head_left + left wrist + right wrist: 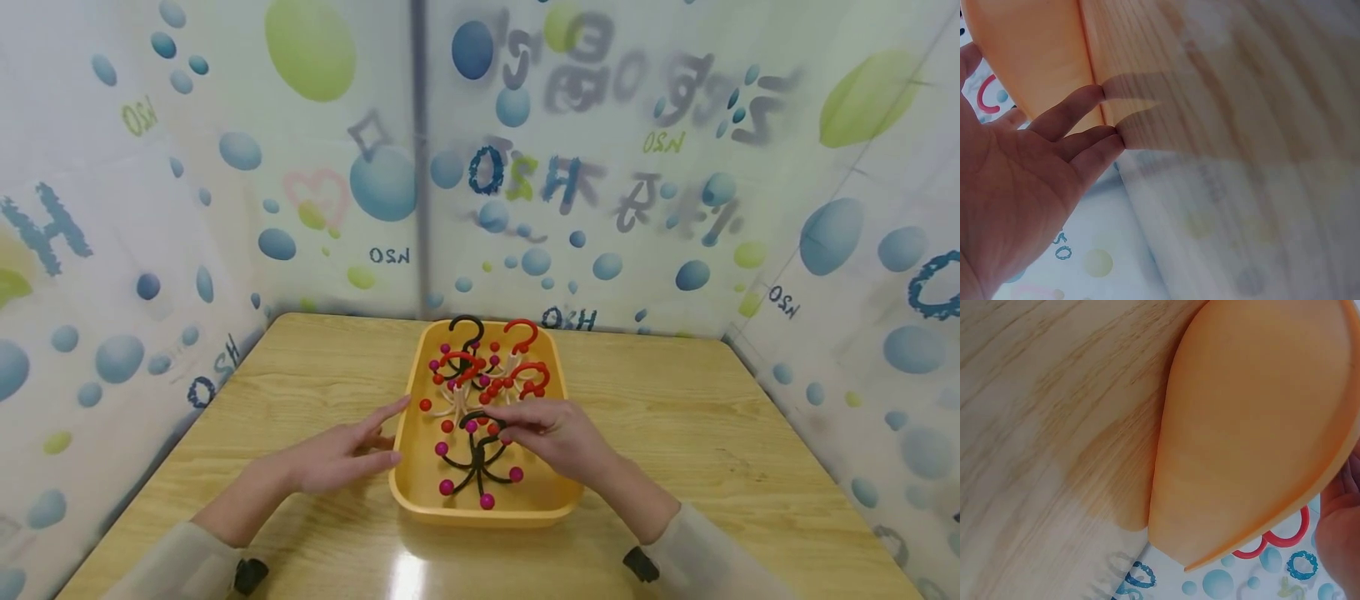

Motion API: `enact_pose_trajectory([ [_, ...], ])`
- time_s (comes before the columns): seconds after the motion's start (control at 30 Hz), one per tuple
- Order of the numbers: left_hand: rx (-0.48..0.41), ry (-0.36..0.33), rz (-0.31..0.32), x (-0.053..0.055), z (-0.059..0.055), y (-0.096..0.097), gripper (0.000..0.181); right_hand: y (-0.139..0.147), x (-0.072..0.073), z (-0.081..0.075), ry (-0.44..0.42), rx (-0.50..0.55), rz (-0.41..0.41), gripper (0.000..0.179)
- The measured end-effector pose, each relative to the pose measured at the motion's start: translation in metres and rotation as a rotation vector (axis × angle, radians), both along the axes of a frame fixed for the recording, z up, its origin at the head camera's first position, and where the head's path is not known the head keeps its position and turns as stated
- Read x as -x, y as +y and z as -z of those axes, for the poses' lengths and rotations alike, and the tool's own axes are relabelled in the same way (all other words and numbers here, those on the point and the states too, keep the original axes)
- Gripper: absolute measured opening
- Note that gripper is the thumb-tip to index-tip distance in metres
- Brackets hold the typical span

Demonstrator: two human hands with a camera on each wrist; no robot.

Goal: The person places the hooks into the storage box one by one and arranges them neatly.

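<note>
A yellow-orange plastic tray (487, 519) holds several multi-arm hanging hooks with ball tips. Nearest the front is a black hook with pink balls (478, 457), its curved top pinched between the thumb and fingers of my right hand (558, 437). My left hand (337, 458) is beside the tray's left wall, thumb and fingers spread at its rim. In the left wrist view, the left fingers (1072, 112) stretch along the outside of the tray wall (1035, 50). Only part of my right hand (1340, 534) shows beyond the tray wall in the right wrist view, so its grip is hidden there.
Farther back in the tray lie another black hook (468, 321) and cream-armed hooks with red tops (521, 323) and red balls, crowded together. The tray stands on a wood-grain table (675, 408). Printed curtains (637, 208) surround the table at the back and both sides.
</note>
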State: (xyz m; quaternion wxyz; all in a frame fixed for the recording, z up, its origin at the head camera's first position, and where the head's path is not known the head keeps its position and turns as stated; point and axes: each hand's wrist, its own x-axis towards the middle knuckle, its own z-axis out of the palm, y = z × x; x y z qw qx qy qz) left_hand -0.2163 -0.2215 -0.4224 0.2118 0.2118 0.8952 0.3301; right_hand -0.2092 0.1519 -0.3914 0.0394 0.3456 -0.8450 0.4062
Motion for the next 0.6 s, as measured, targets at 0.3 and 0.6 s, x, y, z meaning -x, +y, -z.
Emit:
enact_pose_trajectory([
  [0.3,-0.004,0.016,0.016,0.0026,0.0013,-0.0010,0.083,-0.0003,-0.0011,0.0010,0.081,-0.026,-0.019,0.040],
  [0.6,0.003,0.005,0.023,0.0035,0.0005,0.0018,0.083,0.0030,-0.0035,0.0015,0.060,-0.044,0.000,0.041],
])
